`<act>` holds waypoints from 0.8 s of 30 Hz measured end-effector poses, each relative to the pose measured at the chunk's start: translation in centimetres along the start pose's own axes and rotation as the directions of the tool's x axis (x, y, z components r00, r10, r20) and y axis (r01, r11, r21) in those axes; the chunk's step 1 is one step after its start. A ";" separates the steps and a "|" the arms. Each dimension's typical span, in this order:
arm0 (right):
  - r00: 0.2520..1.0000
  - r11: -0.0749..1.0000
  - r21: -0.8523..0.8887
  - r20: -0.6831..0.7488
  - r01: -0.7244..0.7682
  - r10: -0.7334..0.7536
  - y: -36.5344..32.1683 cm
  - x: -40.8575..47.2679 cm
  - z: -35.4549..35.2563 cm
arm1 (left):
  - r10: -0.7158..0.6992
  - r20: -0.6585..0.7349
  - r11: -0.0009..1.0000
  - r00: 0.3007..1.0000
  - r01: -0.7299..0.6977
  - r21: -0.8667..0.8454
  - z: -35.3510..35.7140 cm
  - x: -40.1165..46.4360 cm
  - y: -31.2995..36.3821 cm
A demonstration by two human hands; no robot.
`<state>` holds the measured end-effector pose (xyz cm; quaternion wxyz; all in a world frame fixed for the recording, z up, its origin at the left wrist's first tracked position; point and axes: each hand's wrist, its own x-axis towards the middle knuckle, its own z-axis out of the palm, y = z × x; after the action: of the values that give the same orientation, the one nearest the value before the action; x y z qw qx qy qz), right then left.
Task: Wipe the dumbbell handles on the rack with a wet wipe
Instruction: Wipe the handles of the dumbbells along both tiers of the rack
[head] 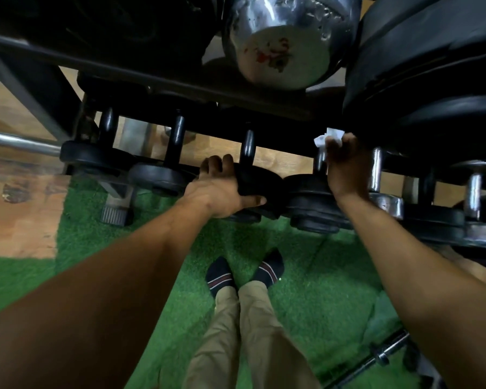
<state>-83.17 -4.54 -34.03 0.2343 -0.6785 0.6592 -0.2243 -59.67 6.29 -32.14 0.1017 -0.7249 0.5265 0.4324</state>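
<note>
- My left hand grips the near black plate of one dumbbell, fingers curled over its edge, steadying it.
- My right hand is clamped round the next dumbbell handle to the right, with the white wet wipe bunched at my fingertips.
- That handle runs away from me, so I judge the stroke goes along it, near to far.
- On this lower rail of the rack I count six handles: three black to the left, two chrome to the right.
</note>
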 end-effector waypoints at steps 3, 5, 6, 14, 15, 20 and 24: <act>0.998 1.000 0.012 -0.059 0.000 0.001 0.2 0.1 0.6 | 0.014 -0.078 1.000 0.997 -0.013 0.013 0.3 -0.6 0.0; 0.996 1.000 0.007 -0.083 0.023 -0.022 0.0 -0.1 0.7 | 0.013 -0.095 0.999 0.995 -0.009 0.046 0.6 -0.6 -0.1; 0.997 1.000 -0.005 -0.079 0.020 -0.020 0.0 0.0 0.8 | 0.010 -0.104 0.998 0.995 -0.003 0.069 0.7 -0.5 -0.1; 1.000 0.997 -0.069 0.006 0.018 -0.018 0.7 0.5 1.0 | 0.250 -0.303 0.935 0.920 -0.149 0.321 3.3 -2.1 6.7; 0.999 0.999 -0.038 0.029 0.021 -0.019 0.9 0.5 1.0 | 0.250 -0.285 0.936 0.926 -0.155 0.317 3.7 -2.1 8.2; 0.982 0.993 0.093 0.183 -0.073 0.055 1.0 0.8 0.2 | 0.171 -0.154 0.978 0.973 -0.149 0.144 5.1 -0.5 13.7; 0.963 0.928 0.315 0.241 -0.197 0.122 2.8 1.6 -1.4 | 0.062 -0.101 0.996 0.993 -0.055 0.070 6.9 0.9 16.4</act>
<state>-86.22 -6.22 -34.64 0.4347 -0.5928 0.6348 -0.2380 -77.17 2.87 -31.99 0.0861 -0.7265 0.5664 0.3794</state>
